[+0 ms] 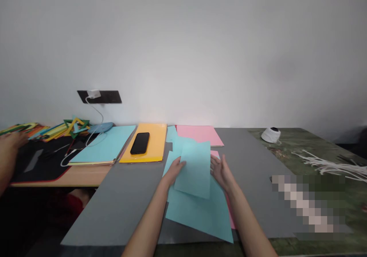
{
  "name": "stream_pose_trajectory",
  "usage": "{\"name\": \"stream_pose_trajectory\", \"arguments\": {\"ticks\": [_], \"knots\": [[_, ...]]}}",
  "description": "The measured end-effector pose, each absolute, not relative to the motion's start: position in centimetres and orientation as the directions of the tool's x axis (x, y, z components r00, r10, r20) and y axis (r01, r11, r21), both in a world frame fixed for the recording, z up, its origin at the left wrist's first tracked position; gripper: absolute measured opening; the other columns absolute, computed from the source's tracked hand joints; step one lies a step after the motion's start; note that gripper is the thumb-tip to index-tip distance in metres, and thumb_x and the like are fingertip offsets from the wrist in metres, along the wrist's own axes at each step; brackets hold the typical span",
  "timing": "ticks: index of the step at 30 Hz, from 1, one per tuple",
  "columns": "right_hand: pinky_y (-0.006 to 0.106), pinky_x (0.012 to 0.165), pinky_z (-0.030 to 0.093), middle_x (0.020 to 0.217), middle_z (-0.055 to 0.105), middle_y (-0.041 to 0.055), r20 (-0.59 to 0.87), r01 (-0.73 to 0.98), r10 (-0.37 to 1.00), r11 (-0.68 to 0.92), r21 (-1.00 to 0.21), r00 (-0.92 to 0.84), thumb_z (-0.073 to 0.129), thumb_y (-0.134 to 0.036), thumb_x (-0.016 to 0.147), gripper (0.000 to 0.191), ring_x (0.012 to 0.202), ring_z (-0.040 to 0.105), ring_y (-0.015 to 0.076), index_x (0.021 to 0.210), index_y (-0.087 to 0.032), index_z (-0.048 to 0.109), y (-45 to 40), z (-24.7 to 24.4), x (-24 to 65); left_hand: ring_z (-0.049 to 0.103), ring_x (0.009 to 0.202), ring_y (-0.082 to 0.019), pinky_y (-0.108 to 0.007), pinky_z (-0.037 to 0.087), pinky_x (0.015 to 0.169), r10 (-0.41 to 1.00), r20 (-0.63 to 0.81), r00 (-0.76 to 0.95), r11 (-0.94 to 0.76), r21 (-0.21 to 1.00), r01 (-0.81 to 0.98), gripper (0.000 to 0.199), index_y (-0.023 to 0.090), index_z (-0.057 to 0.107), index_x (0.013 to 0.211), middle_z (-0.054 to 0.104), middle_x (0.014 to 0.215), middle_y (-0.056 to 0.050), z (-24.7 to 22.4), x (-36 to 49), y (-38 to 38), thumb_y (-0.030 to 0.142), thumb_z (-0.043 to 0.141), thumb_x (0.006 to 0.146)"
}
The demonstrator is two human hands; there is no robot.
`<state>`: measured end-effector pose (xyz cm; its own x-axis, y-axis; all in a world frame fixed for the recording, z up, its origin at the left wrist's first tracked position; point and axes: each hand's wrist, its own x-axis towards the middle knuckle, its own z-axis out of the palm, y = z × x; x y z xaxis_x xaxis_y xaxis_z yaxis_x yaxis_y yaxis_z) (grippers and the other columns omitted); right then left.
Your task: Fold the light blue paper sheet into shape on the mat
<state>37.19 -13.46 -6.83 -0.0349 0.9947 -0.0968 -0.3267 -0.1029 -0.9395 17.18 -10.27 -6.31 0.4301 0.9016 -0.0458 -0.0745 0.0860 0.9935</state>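
My left hand (173, 172) pinches the left edge of a small light blue paper sheet (193, 173), its thumb on top. The sheet is raised and tilted over a larger light blue paper (200, 215). At the sheet's right edge is my right hand (221, 171), thumb up and fingers stretched out; whether its fingertips touch the edge I cannot tell. Pink paper (231, 215) peeks out from beneath the large blue one. More light blue paper (183, 142) lies just behind the raised sheet, partly hidden by it.
Beyond lie pink paper (197, 134) and a yellow pack (146, 142) bearing a black phone (140, 143). To the left are a blue paper stack (106, 144), coloured strips (54, 130) and another person's hand (13, 142). White cord (323, 163) and a spool (271, 135) sit right.
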Motion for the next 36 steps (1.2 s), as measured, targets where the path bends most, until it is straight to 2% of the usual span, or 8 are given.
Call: {"name": "stream_pose_trajectory", "arguments": {"ticks": [4, 8, 11, 14, 20, 25, 30, 36], "knots": [[0.029, 0.070, 0.044, 0.095, 0.062, 0.0050, -0.072, -0.333, 0.996, -0.088, -0.939, -0.058, 0.053, -0.056, 0.064, 0.046, 0.089, 0.057, 0.0202, 0.095, -0.022, 0.052, -10.4, -7.1, 36.3, 0.058, 0.087, -0.021, -0.035, 0.043, 0.078, 0.878, -0.043, 0.476, 0.114, 0.986, -0.122, 0.047, 0.016, 0.046, 0.116, 0.061, 0.103, -0.008, -6.7, 17.5, -9.5, 0.036, 0.050, 0.074], [0.033, 0.070, 0.045, 0.089, 0.064, 0.0011, -0.109, -0.349, 0.986, -0.148, -0.925, -0.130, 0.067, -0.039, 0.058, 0.057, 0.080, 0.060, 0.0205, 0.110, -0.028, 0.045, -9.5, -7.8, 35.3, 0.055, 0.093, -0.024, -0.035, 0.040, 0.082, 0.880, -0.106, 0.463, 0.188, 0.973, -0.134, 0.049, 0.016, 0.050, 0.113, 0.060, 0.106, -0.008, -6.3, 18.1, -8.4, 0.040, 0.054, 0.071], [0.037, 0.075, 0.045, 0.093, 0.063, 0.0020, -0.116, -0.354, 0.968, -0.190, -0.916, -0.222, 0.069, -0.031, 0.057, 0.063, 0.084, 0.060, 0.0227, 0.115, -0.028, 0.044, -9.7, -7.9, 35.1, 0.053, 0.099, -0.024, -0.035, 0.038, 0.086, 0.877, -0.147, 0.457, 0.266, 0.941, -0.209, 0.053, 0.017, 0.053, 0.110, 0.061, 0.105, -0.008, -6.2, 18.0, -7.9, 0.053, 0.043, 0.073], [0.039, 0.077, 0.044, 0.098, 0.063, 0.0037, -0.076, -0.378, 0.967, -0.167, -0.910, -0.245, 0.068, -0.031, 0.057, 0.061, 0.085, 0.059, 0.0243, 0.113, -0.025, 0.047, -10.0, -7.7, 35.0, 0.054, 0.096, -0.024, -0.036, 0.038, 0.084, 0.867, -0.122, 0.484, 0.273, 0.927, -0.255, 0.061, 0.015, 0.054, 0.109, 0.062, 0.101, -0.009, -6.3, 17.8, -8.0, 0.061, 0.034, 0.073], [0.037, 0.078, 0.044, 0.099, 0.063, 0.0045, -0.014, -0.335, 0.981, -0.079, -0.939, -0.191, 0.070, -0.028, 0.054, 0.054, 0.088, 0.058, 0.0243, 0.105, -0.021, 0.053, -9.8, -7.2, 34.6, 0.058, 0.078, -0.021, -0.030, 0.044, 0.069, 0.909, -0.002, 0.417, 0.019, 0.999, -0.037, 0.046, 0.013, 0.060, 0.096, 0.065, 0.087, -0.007, -6.8, 18.4, -8.3, 0.041, 0.065, 0.060], [0.037, 0.073, 0.046, 0.091, 0.066, 0.0045, -0.058, -0.255, 0.972, -0.117, -0.960, -0.229, 0.072, -0.029, 0.051, 0.049, 0.081, 0.060, 0.0241, 0.097, -0.020, 0.058, -9.7, -7.3, 35.2, 0.059, 0.077, -0.020, -0.030, 0.046, 0.067, 0.868, 0.028, 0.496, 0.019, 0.996, -0.090, 0.043, 0.013, 0.059, 0.096, 0.065, 0.091, -0.007, -6.8, 18.6, -8.4, 0.038, 0.065, 0.061], [0.034, 0.070, 0.047, 0.086, 0.066, 0.0054, -0.069, -0.236, 0.976, -0.118, -0.965, -0.207, 0.065, -0.037, 0.061, 0.032, 0.076, 0.061, 0.0217, 0.086, -0.018, 0.059, -9.7, -7.4, 35.6, 0.059, 0.084, -0.022, -0.032, 0.046, 0.073, 0.831, 0.016, 0.555, 0.046, 0.994, -0.097, 0.054, 0.013, 0.055, 0.103, 0.064, 0.094, -0.010, -6.6, 18.6, -8.8, 0.031, 0.071, 0.055], [0.030, 0.059, 0.048, 0.077, 0.067, 0.0044, -0.063, -0.219, 0.998, -0.066, -0.973, -0.021, 0.065, -0.036, 0.060, 0.031, 0.066, 0.062, 0.0200, 0.085, -0.018, 0.058, -9.3, -8.2, 35.7, 0.061, 0.071, -0.020, -0.028, 0.046, 0.061, 0.888, -0.083, 0.453, 0.079, 0.996, 0.028, 0.053, 0.013, 0.057, 0.099, 0.066, 0.081, -0.008, -7.2, 18.6, -8.4, 0.036, 0.071, 0.053]]}}
